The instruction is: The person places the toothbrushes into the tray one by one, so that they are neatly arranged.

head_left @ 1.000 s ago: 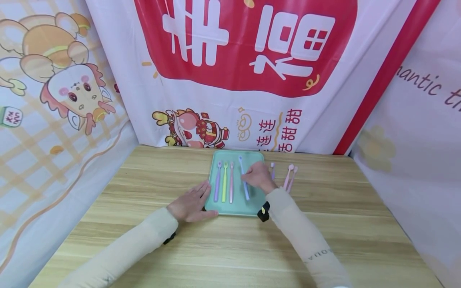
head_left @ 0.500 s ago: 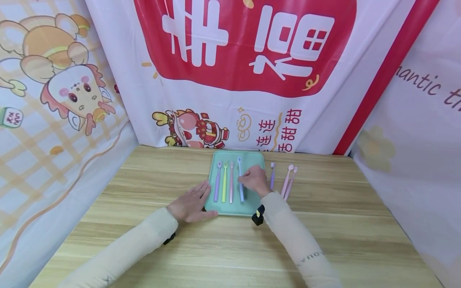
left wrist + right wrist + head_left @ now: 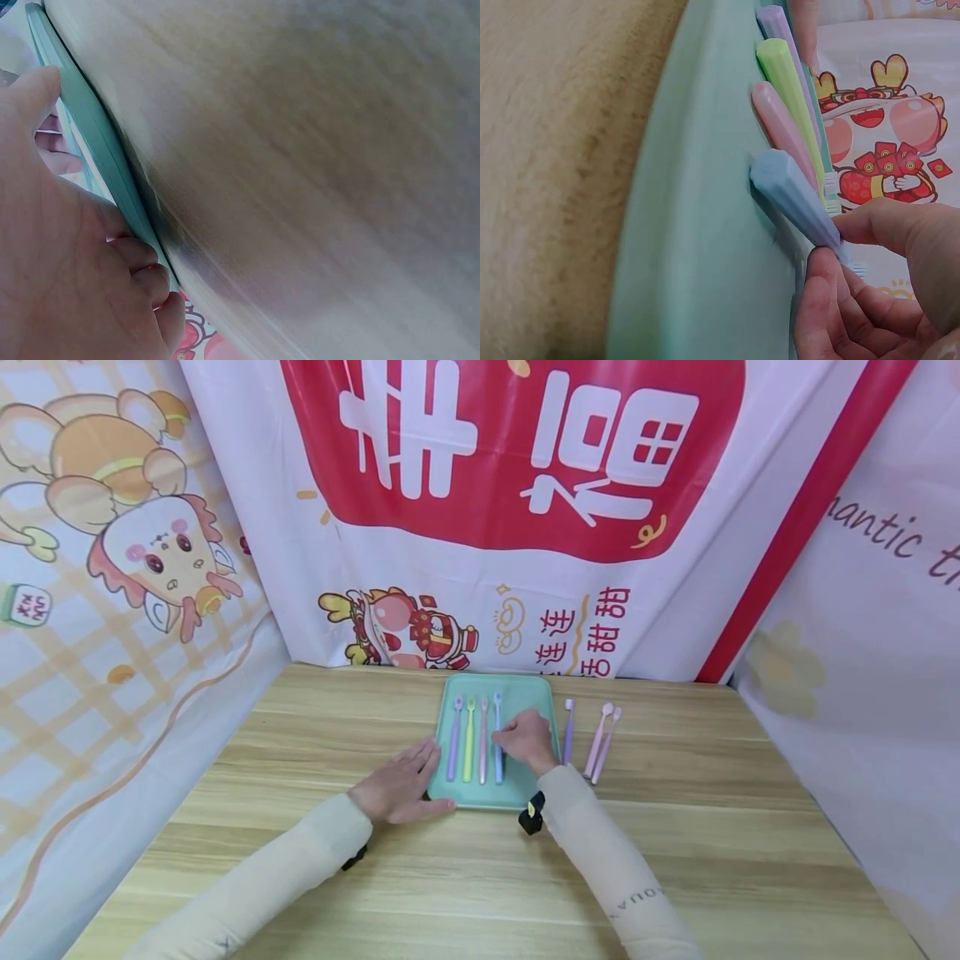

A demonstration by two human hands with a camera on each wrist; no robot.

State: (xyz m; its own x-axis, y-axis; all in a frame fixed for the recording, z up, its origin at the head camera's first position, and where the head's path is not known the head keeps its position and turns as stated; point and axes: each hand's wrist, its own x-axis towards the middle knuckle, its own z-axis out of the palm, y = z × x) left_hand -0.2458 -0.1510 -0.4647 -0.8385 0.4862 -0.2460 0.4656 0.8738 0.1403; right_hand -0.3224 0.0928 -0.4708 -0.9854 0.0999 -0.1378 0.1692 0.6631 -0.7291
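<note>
A person's right hand pinches the shaft of a pale blue plastic toothbrush between thumb and fingertips, setting it flat on a mint-green rectangular plastic tray on the light wood-grain table. The blue brush lies just beside a pink toothbrush, a yellow-green toothbrush and a lilac toothbrush, all four parallel with heads pointing away from the person. The left hand lies flat with fingers straight, pressing the table and touching the tray's near left edge, holding nothing. On the table to the right of the tray lie a purple toothbrush and two pale pink toothbrushes, close together. The step in hand appears to be the lining-up of the blue brush in the row; the next move would likely call for letting it go and reaching right for the purple brush nearest the tray.
</note>
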